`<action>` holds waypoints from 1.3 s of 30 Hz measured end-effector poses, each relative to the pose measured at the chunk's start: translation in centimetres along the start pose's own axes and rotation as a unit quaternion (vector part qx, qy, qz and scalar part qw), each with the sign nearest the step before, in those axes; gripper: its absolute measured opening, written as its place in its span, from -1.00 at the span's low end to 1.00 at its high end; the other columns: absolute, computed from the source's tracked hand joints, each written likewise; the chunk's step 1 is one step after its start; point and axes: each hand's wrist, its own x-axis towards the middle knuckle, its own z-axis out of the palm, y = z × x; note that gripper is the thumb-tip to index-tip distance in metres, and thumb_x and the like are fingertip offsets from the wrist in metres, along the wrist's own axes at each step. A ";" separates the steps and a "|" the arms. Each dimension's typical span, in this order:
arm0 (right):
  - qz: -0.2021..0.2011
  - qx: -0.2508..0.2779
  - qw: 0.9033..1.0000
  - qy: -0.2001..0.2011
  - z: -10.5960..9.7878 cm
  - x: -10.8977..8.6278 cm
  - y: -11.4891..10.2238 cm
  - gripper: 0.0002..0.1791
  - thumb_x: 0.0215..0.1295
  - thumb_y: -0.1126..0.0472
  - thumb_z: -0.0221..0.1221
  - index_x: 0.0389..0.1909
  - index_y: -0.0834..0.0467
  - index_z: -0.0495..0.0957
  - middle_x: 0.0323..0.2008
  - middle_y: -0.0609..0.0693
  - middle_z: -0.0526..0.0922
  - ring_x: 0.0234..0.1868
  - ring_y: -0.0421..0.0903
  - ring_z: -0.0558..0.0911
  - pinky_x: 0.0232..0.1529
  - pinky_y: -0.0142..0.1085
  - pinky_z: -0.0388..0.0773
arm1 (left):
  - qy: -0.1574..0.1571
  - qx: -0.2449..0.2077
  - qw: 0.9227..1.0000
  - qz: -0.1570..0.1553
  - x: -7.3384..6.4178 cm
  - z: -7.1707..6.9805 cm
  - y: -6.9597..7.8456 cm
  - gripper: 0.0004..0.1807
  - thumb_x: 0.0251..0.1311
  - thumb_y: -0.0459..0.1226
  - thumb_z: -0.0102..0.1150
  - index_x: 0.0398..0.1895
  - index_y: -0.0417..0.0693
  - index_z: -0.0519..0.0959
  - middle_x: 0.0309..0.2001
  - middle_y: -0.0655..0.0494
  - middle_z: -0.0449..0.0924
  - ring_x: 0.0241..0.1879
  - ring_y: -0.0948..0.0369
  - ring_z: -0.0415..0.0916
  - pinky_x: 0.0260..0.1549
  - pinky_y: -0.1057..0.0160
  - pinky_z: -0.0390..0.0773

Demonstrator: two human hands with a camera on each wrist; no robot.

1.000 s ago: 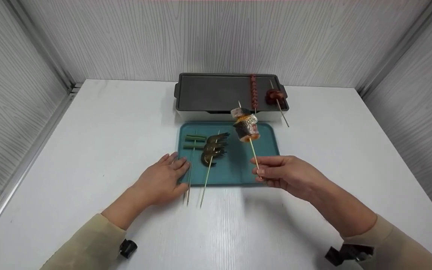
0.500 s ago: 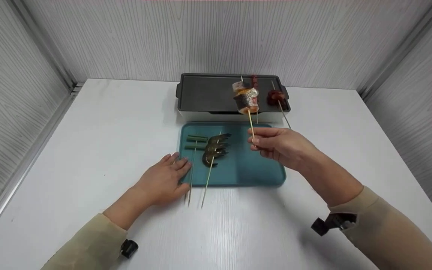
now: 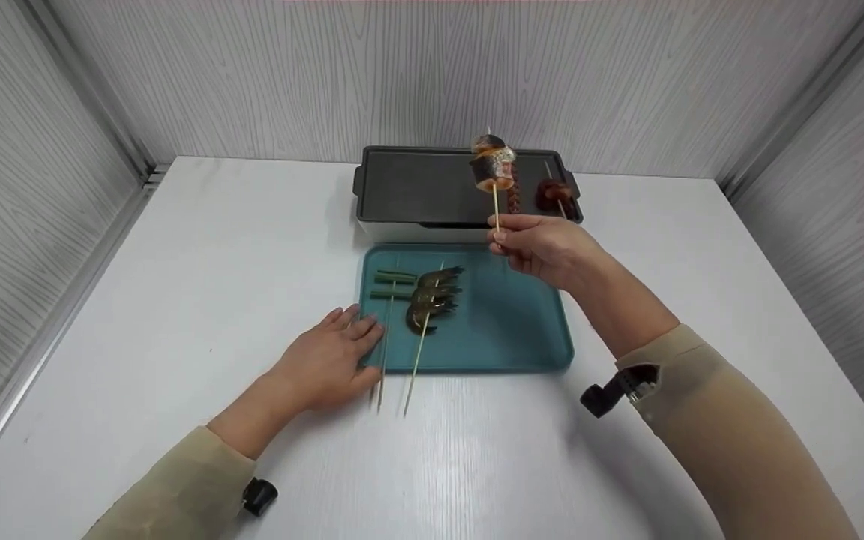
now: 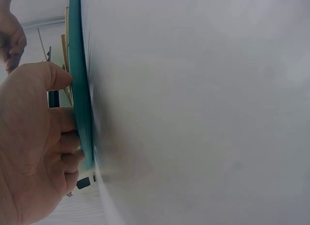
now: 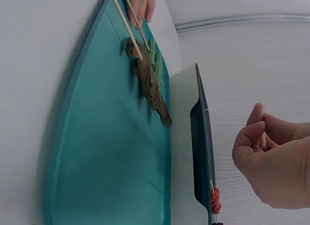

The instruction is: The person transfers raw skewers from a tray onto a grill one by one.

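Note:
My right hand pinches the stick of a fish skewer between thumb and fingers. The skewer stands roughly upright, its dark-skinned, orange-fleshed chunks in front of the black griddle in the head view; the gap between them is hard to judge. My left hand rests on the left rim of the teal tray, fingers laid over the edge. Beside its fingertips lie a shrimp skewer and a green vegetable skewer. In the right wrist view the pinched stick cannot be made out.
On the griddle's right part lie a thin red beaded skewer, partly covered by the fish skewer, and a dark red chunky skewer. Stick ends overhang the tray's front edge onto the white table. Pale wood-grain panels enclose the back and sides.
My right hand has carried the fish skewer away from me and upward, from above the tray to in front of the griddle. The left hand has stayed on the tray's rim.

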 end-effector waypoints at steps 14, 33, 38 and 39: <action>0.022 0.009 1.000 0.019 0.9 3.8 0.3 -0.49 0.60 0.35 0.13 0.51 0.26 0.42 -0.21 -0.06 0.70 -0.21 -0.16 0.68 -0.19 -0.29 0.39 | 0.009 -0.006 1.000 0.004 0.0 0.0 0.0 -0.27 0.51 0.00 -0.09 0.54 -0.34 0.37 0.54 -0.24 0.32 0.61 -0.22 0.08 0.60 -0.14 0.06; 0.060 0.030 0.996 0.055 1.1 5.4 0.6 -0.56 0.59 0.37 0.12 0.42 0.28 0.51 -0.24 -0.01 0.69 -0.25 -0.14 0.66 -0.33 -0.33 0.38 | 0.004 -0.004 1.000 0.001 -0.2 0.0 -0.1 -0.27 0.50 -0.01 -0.09 0.55 -0.33 0.36 0.55 -0.24 0.32 0.61 -0.22 0.08 0.59 -0.15 0.07; 0.056 0.013 0.997 0.053 1.3 5.4 0.6 -0.56 0.61 0.36 0.11 0.43 0.26 0.50 -0.21 -0.01 0.68 -0.24 -0.16 0.65 -0.32 -0.34 0.38 | 0.001 -0.005 1.000 -0.001 -0.3 -0.1 -0.1 -0.27 0.52 0.00 -0.09 0.56 -0.32 0.35 0.56 -0.23 0.31 0.62 -0.22 0.06 0.59 -0.15 0.06; 0.056 0.010 0.997 0.052 1.4 5.4 0.6 -0.56 0.61 0.36 0.10 0.44 0.26 0.50 -0.19 -0.01 0.68 -0.24 -0.16 0.65 -0.32 -0.34 0.38 | 0.004 -0.006 1.000 0.001 -0.3 -0.1 -0.2 -0.27 0.52 0.00 -0.08 0.55 -0.32 0.36 0.55 -0.23 0.31 0.61 -0.22 0.07 0.59 -0.16 0.07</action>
